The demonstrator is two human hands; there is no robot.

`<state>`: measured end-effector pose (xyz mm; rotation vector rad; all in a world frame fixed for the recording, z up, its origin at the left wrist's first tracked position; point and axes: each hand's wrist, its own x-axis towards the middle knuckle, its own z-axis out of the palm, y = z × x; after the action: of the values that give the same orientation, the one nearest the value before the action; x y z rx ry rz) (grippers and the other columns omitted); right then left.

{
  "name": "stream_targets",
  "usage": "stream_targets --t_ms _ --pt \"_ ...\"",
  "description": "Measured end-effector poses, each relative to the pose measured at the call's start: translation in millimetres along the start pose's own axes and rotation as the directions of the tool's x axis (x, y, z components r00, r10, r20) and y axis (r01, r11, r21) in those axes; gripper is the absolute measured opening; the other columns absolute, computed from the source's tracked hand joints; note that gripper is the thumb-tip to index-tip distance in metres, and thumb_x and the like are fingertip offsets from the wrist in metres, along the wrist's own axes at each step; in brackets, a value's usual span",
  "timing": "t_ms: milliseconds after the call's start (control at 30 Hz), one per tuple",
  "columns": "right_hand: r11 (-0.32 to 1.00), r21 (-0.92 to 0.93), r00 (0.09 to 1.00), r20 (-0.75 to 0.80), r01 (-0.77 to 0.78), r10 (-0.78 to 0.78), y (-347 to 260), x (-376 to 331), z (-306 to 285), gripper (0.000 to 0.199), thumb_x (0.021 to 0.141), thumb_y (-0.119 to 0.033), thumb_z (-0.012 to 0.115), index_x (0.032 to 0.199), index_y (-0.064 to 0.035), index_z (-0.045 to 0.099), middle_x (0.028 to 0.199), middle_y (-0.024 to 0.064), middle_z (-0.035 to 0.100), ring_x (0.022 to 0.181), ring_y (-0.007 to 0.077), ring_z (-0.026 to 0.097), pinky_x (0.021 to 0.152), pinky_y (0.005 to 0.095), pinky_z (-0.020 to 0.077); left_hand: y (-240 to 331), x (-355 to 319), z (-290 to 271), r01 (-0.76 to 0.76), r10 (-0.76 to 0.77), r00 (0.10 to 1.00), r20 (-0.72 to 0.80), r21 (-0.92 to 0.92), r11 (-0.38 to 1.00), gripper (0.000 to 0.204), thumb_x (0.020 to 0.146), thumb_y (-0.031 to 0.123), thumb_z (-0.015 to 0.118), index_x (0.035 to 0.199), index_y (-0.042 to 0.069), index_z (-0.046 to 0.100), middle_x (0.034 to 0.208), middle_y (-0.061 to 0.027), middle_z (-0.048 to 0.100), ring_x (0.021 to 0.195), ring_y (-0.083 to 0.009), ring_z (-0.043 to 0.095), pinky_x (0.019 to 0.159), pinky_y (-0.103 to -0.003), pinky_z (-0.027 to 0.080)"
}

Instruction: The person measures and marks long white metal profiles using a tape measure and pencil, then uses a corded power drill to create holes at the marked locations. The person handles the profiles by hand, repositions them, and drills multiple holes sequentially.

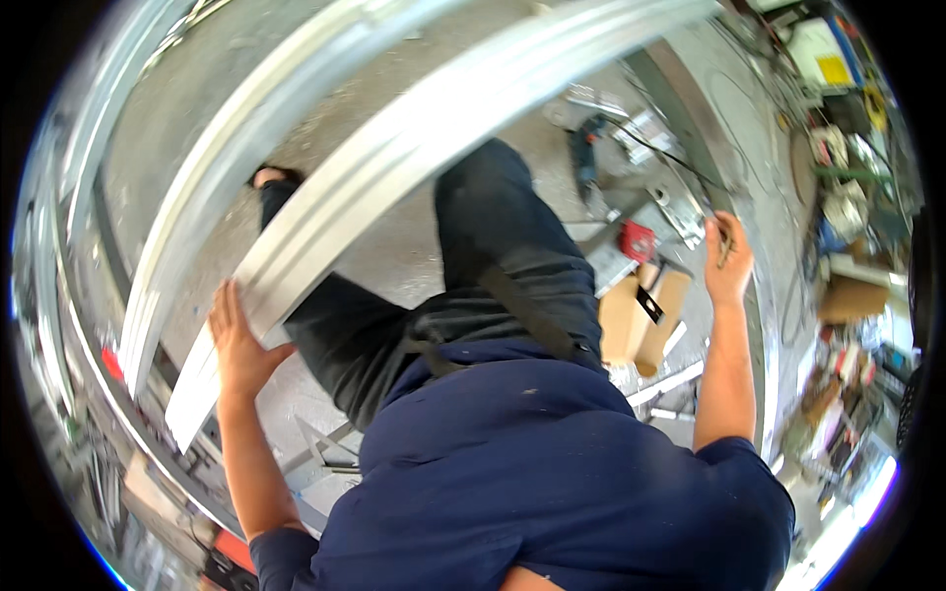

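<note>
My left hand (239, 342) lies flat with spread fingers against the near end of a long pale metal channel (414, 148) that runs up and to the right across the view. My right hand (727, 262) is raised at the right and closed around a thin dark tool or rod, too small to tell which. Between my arms I see my dark blue shirt and dark trousers, with one foot (268, 177) on the concrete floor.
A second metal rail (212, 167) runs parallel on the left. On the floor lie a cardboard box (641, 315), a red tool (636, 239), a power drill (588, 148), cables and metal offcuts. Cluttered shelves fill the right edge.
</note>
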<state>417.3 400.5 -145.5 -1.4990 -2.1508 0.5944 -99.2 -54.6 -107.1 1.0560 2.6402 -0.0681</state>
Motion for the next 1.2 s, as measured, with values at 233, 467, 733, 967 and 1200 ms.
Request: stream_targets --t_ms 233,467,733,967,1200 --pt "0.958 -0.146 0.963 0.151 0.246 -0.224 -52 30 38 0.035 0.092 -0.02 0.077 0.124 -0.0066 0.068 0.116 0.0129 0.074 0.109 0.0279 0.071 0.096 0.0413 0.0544 -23 -26 5 0.079 -0.116 0.978 -0.175 -0.203 0.976 0.129 0.052 0.014 0.097 0.16 0.001 0.027 0.162 -0.0238 0.034 0.151 -0.0419 0.028 0.126 -0.048 0.023" --pt "0.964 -0.264 0.999 -0.011 -0.035 0.033 13 61 18 0.035 0.091 -0.026 0.077 0.119 -0.008 0.066 0.109 0.013 0.077 0.103 0.0327 0.073 0.088 0.0414 0.0564 3 -54 40 0.022 -0.183 0.902 -0.391 -0.381 0.924 0.116 0.068 0.026 0.087 0.163 0.007 0.024 0.165 -0.0212 0.029 0.154 -0.0416 0.024 0.126 -0.054 0.02" --pt "0.887 -0.458 0.973 0.172 -0.058 0.153 61 43 62 0.061 0.076 -0.029 0.089 0.122 -0.0065 0.056 0.119 0.0232 0.067 0.117 0.0424 0.063 0.093 0.0494 0.0524 47 -17 26 -0.217 0.061 0.894 -0.443 -0.311 0.926 0.118 0.073 0.053 0.087 0.162 0.005 0.026 0.165 -0.0216 0.03 0.154 -0.0414 0.026 0.125 -0.053 0.022" --pt "0.834 -0.546 0.903 0.394 0.082 0.17 58 74 84 0.074 0.07 -0.025 0.092 0.124 0.0005 0.049 0.122 0.0276 0.064 0.12 0.0462 0.06 0.102 0.0492 0.0511 62 -7 16 -0.244 0.085 0.895 -0.439 -0.32 0.916 0.116 0.077 0.059 0.083 0.162 0.005 0.026 0.164 -0.0218 0.03 0.153 -0.0415 0.027 0.124 -0.053 0.024" --pt "0.902 -0.431 0.976 0.203 0.015 0.08 65 76 56 0.063 0.068 -0.027 0.091 0.11 -0.0065 0.05 0.104 0.0218 0.07 0.099 0.0426 0.068 0.087 0.048 0.054 77 -3 20 -0.237 0.089 0.919 -0.383 -0.358 0.903 0.109 0.082 0.056 0.08 0.161 0.004 0.027 0.164 -0.0227 0.029 0.153 -0.0421 0.027 0.124 -0.051 0.024"
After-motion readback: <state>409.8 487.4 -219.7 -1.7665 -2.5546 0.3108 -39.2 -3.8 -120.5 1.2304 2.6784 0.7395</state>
